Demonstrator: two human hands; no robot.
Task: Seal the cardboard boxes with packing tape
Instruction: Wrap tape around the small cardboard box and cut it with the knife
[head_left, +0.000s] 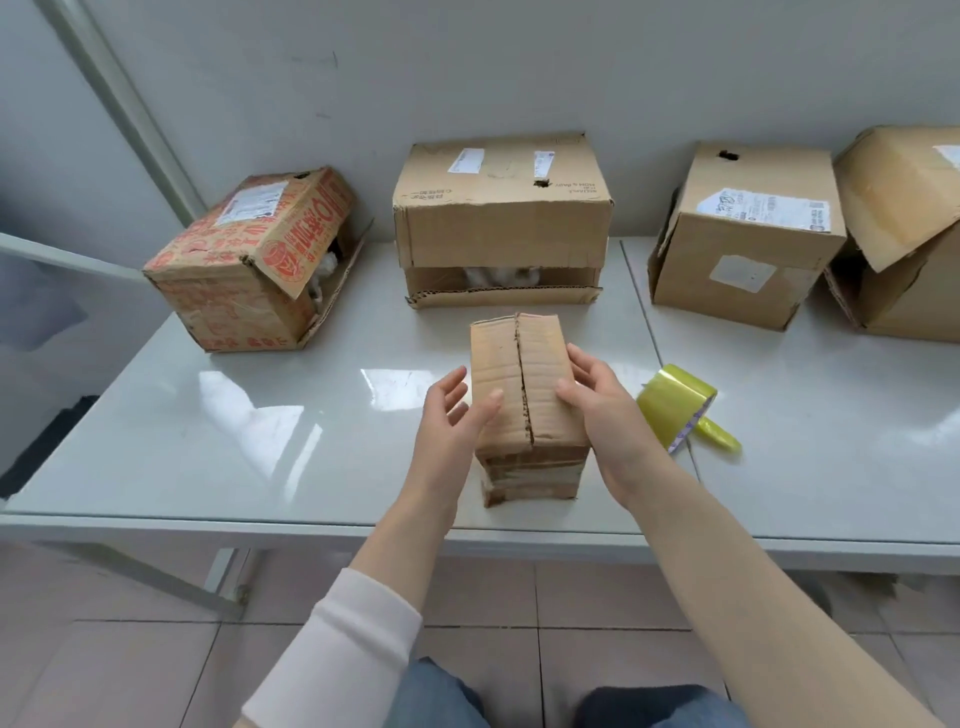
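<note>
Table (260, 415): five boxes (249, 260) (498, 208) (743, 234) (904, 208) (519, 364), one tape roll (675, 402), two hands (452, 415) (597, 410) on small box (519, 364).

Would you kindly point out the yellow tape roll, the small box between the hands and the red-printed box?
yellow tape roll (672, 397), head view, on its outer winding.
small box (493, 358), head view, on its left top flap.
red-printed box (218, 306), head view, on its near side face.
</note>
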